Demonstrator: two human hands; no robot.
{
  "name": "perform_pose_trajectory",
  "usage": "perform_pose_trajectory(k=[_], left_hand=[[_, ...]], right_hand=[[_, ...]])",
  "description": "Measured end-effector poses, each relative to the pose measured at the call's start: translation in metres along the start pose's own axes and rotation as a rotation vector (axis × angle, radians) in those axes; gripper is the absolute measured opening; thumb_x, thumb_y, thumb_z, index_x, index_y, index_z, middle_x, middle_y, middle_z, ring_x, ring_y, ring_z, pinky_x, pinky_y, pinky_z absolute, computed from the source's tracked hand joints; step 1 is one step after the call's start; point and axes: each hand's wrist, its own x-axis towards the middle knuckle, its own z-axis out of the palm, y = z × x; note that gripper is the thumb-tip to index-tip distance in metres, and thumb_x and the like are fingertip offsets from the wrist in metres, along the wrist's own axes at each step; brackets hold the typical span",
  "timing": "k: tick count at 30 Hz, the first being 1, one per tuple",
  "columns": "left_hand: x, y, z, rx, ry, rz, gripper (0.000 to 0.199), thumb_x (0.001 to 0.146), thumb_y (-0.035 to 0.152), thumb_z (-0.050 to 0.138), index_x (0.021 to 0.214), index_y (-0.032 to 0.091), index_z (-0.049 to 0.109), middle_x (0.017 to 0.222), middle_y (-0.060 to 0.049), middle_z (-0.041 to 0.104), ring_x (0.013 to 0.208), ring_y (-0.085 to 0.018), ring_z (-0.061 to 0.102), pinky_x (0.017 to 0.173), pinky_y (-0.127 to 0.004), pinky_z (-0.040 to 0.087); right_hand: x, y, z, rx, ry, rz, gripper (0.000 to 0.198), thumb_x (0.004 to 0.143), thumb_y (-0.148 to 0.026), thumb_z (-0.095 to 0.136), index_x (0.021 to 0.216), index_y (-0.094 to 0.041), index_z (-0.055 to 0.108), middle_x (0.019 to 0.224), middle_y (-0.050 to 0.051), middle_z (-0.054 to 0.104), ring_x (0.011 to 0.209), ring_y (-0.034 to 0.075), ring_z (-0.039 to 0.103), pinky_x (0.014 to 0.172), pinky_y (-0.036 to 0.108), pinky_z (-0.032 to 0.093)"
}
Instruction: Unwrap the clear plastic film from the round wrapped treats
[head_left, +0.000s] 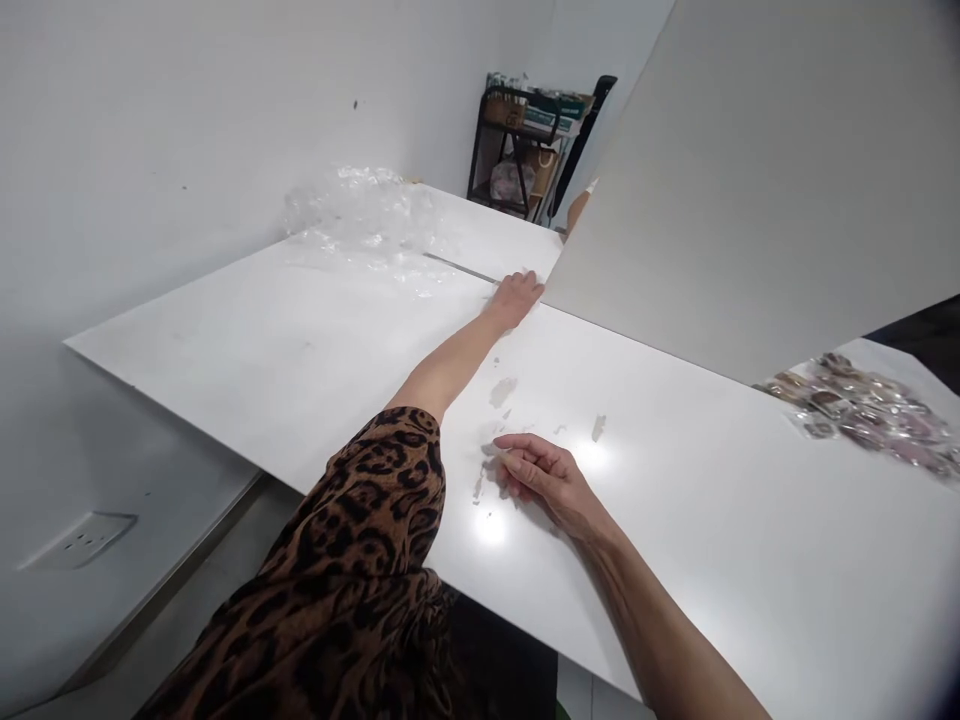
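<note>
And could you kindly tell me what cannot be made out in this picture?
All in the head view:
Right hand: whether its fingers hold anything; too small and pale.
Left hand: whether it grips the grey panel; its own back hides the fingertips.
The panel's upper part: cut off by the top edge.
Tan shape: mostly hidden behind the panel.
Wrapped items: exact contents; blur and glare.

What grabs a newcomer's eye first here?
The large grey panel filling the upper right, with the left hand at its lower left corner. Next, the leopard-print sleeve at lower left of centre. Then the crumpled clear plastic on the far left part of the white table.
</note>
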Motion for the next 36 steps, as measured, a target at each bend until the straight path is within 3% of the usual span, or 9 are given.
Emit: perform_pose_trajectory(k=[4, 8, 11, 15, 22, 25, 30, 33, 36], left_hand=[[-0.011, -0.004, -0.008, -0.257, 0.117, -0.154, 0.042, 0.099, 0.008, 0.046, 0.139, 0.010, 0.056, 0.144, -0.022, 0.055, 0.131, -0.033, 0.056, 0.110, -0.046, 0.043], [-0.056, 0.010, -0.031, -0.969, 0.313, -0.422, 0.019, 0.108, 0.033, 0.047, 0.117, 0.018, 0.054, 0.118, -0.009, 0.063, 0.101, -0.018, 0.068, 0.093, -0.032, 0.054], [-0.106, 0.037, -0.042, -1.563, 0.271, -0.507, 0.024, 0.105, 0.042, 0.055, 0.099, 0.020, 0.047, 0.094, 0.000, 0.061, 0.073, -0.010, 0.064, 0.077, -0.027, 0.056], [-0.171, 0.075, -0.041, -1.995, 0.080, -0.451, 0.033, 0.095, 0.041, 0.071, 0.101, 0.020, 0.047, 0.091, 0.001, 0.063, 0.075, -0.011, 0.066, 0.080, -0.032, 0.058], [-0.216, 0.086, -0.042, -2.006, -0.237, -0.220, 0.082, 0.072, 0.042, 0.093, 0.138, 0.027, 0.046, 0.102, -0.001, 0.068, 0.076, -0.013, 0.069, 0.075, -0.031, 0.056], [-0.217, 0.085, -0.045, -1.938, -0.226, -0.162, 0.092, 0.059, 0.035, 0.100, 0.138, 0.026, 0.053, 0.108, -0.002, 0.069, 0.079, -0.012, 0.068, 0.073, -0.026, 0.053], [-0.210, 0.087, -0.039, -1.972, -0.046, -0.444, 0.055, 0.069, 0.060, 0.089, 0.091, 0.016, 0.065, 0.072, 0.003, 0.063, 0.059, -0.008, 0.058, 0.057, -0.022, 0.045], [-0.204, 0.083, -0.037, -1.967, 0.060, -0.702, 0.051, 0.081, 0.064, 0.078, 0.074, 0.017, 0.060, 0.054, 0.005, 0.051, 0.046, -0.008, 0.046, 0.047, -0.022, 0.035], [-0.202, 0.079, -0.037, -1.897, 0.101, -0.784, 0.054, 0.089, 0.064, 0.070, 0.064, 0.018, 0.055, 0.043, 0.007, 0.040, 0.038, -0.007, 0.035, 0.043, -0.023, 0.026]], right_hand=[[0.002, -0.002, -0.007, 0.073, 0.070, -0.017, 0.041, 0.078, -0.048, 0.087, 0.106, -0.019, 0.077, 0.076, 0.002, 0.068, 0.059, 0.010, 0.057, 0.054, 0.024, 0.042], [0.005, -0.008, -0.018, 0.113, 0.316, -0.108, 0.044, 0.071, -0.047, 0.091, 0.100, -0.018, 0.076, 0.075, 0.001, 0.069, 0.058, 0.009, 0.057, 0.053, 0.023, 0.045], [0.010, -0.010, -0.025, 0.175, 0.463, -0.213, 0.051, 0.064, -0.044, 0.095, 0.103, -0.020, 0.072, 0.087, 0.002, 0.072, 0.066, 0.010, 0.063, 0.058, 0.023, 0.052], [0.016, -0.011, -0.028, 0.280, 0.536, -0.276, 0.071, 0.057, -0.040, 0.099, 0.116, -0.028, 0.061, 0.106, 0.000, 0.072, 0.085, 0.015, 0.071, 0.069, 0.027, 0.060], [0.018, -0.026, -0.028, 0.228, 0.664, -0.426, 0.044, 0.054, -0.029, 0.092, 0.088, -0.020, 0.066, 0.077, -0.004, 0.065, 0.063, 0.008, 0.057, 0.053, 0.021, 0.045], [0.020, -0.031, -0.026, 0.162, 0.731, -0.424, 0.036, 0.052, -0.027, 0.087, 0.081, -0.018, 0.067, 0.067, -0.005, 0.061, 0.056, 0.007, 0.048, 0.049, 0.022, 0.038], [0.024, -0.022, -0.019, 0.067, 0.678, -0.375, 0.041, 0.053, -0.042, 0.091, 0.074, -0.017, 0.065, 0.065, -0.004, 0.058, 0.055, 0.009, 0.048, 0.050, 0.024, 0.038], [0.021, -0.013, -0.017, 0.004, 0.623, -0.336, 0.048, 0.060, -0.057, 0.090, 0.080, -0.018, 0.070, 0.075, 0.000, 0.065, 0.064, 0.012, 0.054, 0.058, 0.027, 0.045], [0.016, -0.009, -0.016, -0.177, 0.580, -0.364, 0.050, 0.076, -0.067, 0.079, 0.094, -0.020, 0.077, 0.101, 0.005, 0.073, 0.087, 0.017, 0.062, 0.076, 0.030, 0.050]])
